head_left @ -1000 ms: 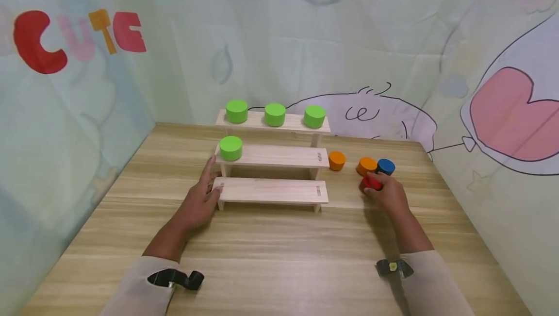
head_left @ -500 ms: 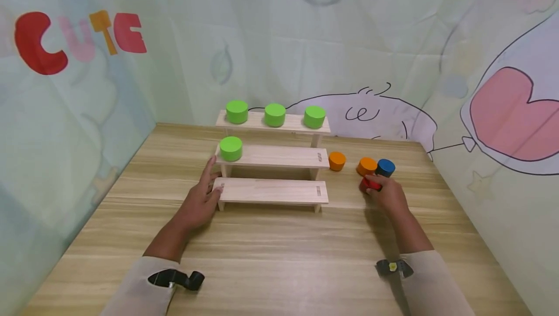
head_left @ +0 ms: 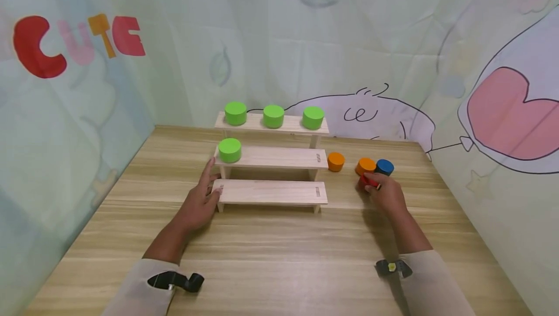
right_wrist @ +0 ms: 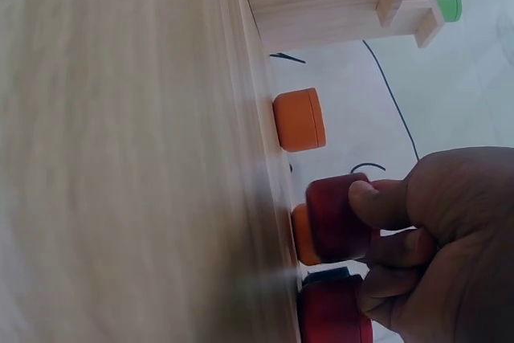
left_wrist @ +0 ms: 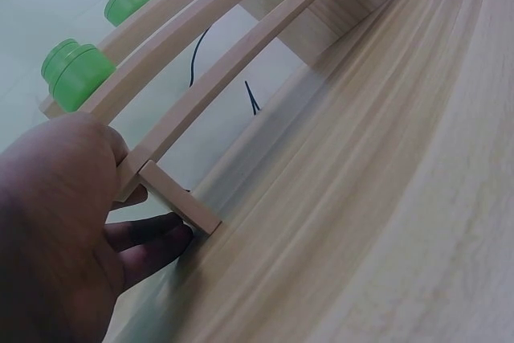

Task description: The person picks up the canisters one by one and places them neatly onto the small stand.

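Observation:
My right hand pinches a red round block between thumb and fingers, right of the stand. In the right wrist view a second red block lies just under the curled fingers; whether they touch it I cannot tell. An orange block and a blue block sit behind it. Another orange block is near the stand's right end. At the other end, my left hand touches the three-step wooden stand, forefinger extended by the middle step and thumb at the lowest step's edge.
Green round blocks stand on the upper steps: three on the top step, including one at its middle, and one on the middle step's left end. A printed cloth wall encloses the table behind and at both sides.
The right hand's fingers have shifted slightly on the red block. The left hand, the stand and the other blocks stay in place; the head view has tilted a little.

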Action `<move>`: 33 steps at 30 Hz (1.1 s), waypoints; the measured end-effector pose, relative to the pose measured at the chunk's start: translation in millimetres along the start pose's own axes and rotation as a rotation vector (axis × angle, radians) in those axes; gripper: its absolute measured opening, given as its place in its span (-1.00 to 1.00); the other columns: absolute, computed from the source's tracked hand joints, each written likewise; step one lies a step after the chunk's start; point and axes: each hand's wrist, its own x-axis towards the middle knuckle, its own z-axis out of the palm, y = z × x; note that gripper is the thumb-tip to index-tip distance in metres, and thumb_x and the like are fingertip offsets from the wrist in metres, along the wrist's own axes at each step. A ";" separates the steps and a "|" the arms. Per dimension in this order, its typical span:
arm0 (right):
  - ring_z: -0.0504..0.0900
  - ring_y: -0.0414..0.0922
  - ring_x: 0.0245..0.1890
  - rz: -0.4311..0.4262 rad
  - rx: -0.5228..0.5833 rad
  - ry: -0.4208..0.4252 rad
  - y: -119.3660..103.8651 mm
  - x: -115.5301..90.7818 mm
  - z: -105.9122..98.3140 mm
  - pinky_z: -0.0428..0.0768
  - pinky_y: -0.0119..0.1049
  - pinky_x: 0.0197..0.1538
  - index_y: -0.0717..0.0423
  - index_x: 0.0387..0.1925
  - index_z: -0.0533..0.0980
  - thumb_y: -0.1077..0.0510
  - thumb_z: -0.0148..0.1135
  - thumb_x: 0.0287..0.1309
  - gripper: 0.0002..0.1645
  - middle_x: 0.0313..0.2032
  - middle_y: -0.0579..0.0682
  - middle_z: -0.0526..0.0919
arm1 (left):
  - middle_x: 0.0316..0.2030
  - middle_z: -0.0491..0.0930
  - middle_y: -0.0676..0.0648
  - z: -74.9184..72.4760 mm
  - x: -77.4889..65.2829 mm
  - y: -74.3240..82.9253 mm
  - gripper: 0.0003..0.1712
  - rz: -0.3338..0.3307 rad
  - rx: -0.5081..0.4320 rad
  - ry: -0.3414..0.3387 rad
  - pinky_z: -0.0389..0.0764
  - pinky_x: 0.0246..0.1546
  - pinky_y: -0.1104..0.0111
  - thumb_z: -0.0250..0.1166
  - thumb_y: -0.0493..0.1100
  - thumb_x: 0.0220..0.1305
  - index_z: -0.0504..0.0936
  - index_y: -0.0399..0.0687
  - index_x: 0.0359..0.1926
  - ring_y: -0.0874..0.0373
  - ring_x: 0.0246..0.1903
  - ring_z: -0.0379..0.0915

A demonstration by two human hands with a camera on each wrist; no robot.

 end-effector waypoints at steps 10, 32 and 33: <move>0.53 0.43 0.45 -0.153 0.104 0.145 -4.6 -4.4 4.7 0.66 0.30 0.33 0.25 0.35 0.65 0.31 0.40 0.44 -0.51 0.45 0.45 0.52 | 0.58 0.24 -0.55 1.3 -0.7 -2.6 -0.05 0.006 -0.003 -0.001 0.46 0.45 -0.28 -0.05 -0.23 0.72 -0.42 0.23 0.80 -0.52 0.51 0.33; 0.65 0.46 0.31 -0.591 0.358 0.544 -30.9 -15.5 20.4 0.54 -0.71 0.10 0.35 0.23 0.69 0.51 0.45 0.21 -0.48 0.37 0.40 0.63 | 0.59 0.25 -0.53 -0.4 0.0 0.0 -0.05 0.002 0.014 -0.002 0.43 0.48 -0.29 -0.06 -0.22 0.72 -0.43 0.23 0.80 -0.49 0.52 0.34; 0.65 0.46 0.31 -0.598 0.370 0.557 -33.4 -16.0 20.9 0.56 -0.70 0.10 0.35 0.23 0.69 0.51 0.44 0.21 -0.47 0.37 0.41 0.63 | 0.59 0.25 -0.53 -0.3 0.3 -0.2 -0.05 0.000 0.013 -0.002 0.43 0.48 -0.29 -0.06 -0.21 0.72 -0.43 0.25 0.80 -0.49 0.52 0.34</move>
